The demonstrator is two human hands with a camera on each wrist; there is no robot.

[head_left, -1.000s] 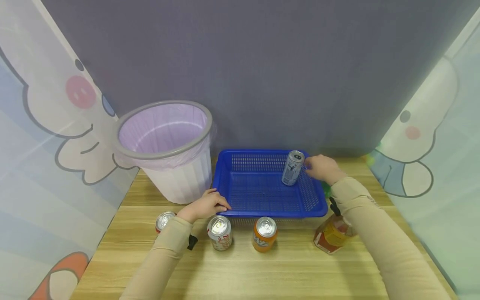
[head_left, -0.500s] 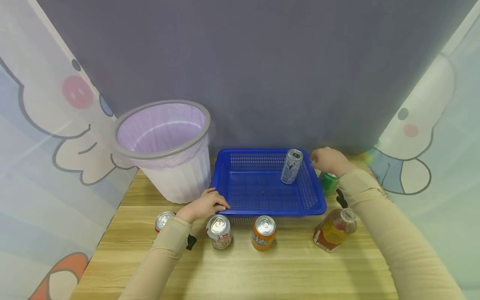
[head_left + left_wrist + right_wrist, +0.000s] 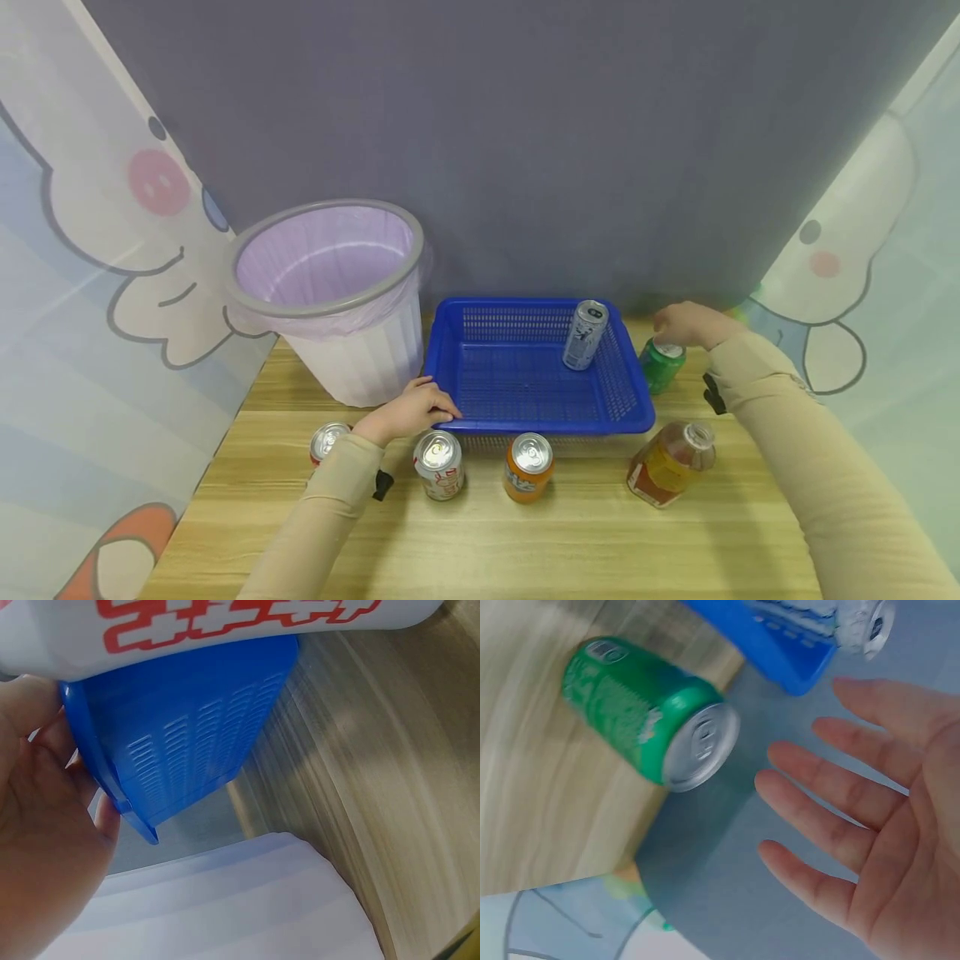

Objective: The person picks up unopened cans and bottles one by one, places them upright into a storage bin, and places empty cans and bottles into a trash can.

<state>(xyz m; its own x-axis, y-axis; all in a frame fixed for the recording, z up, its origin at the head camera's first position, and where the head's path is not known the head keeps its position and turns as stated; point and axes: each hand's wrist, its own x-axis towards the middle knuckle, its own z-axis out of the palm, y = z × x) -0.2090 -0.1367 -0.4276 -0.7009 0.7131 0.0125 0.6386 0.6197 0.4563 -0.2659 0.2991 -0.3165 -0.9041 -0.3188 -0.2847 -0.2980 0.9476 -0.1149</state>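
Note:
My left hand (image 3: 411, 412) holds the front left corner of a blue plastic basket (image 3: 525, 427); its fingers curl over the rim (image 3: 101, 769) in the left wrist view. Inside the basket, at the right, a slim silver-blue can (image 3: 584, 336) stands upright. My right hand (image 3: 693, 323) is above and behind a green soda can (image 3: 662, 367) just right of the basket. The right wrist view shows that hand (image 3: 870, 802) with its fingers spread and nothing in them, apart from the can's silver top (image 3: 702, 747).
A white bin (image 3: 375, 350) with a lilac liner stands left of the basket. In front are a white can (image 3: 438, 467), an orange can (image 3: 528, 468) and a bottle (image 3: 671, 463) with a yellow label. Another can (image 3: 328, 440) is partly behind the left sleeve.
My right hand has moved right, away from the slim can in the basket, to over the green can, which now shows more fully. The left hand has stayed on the rim.

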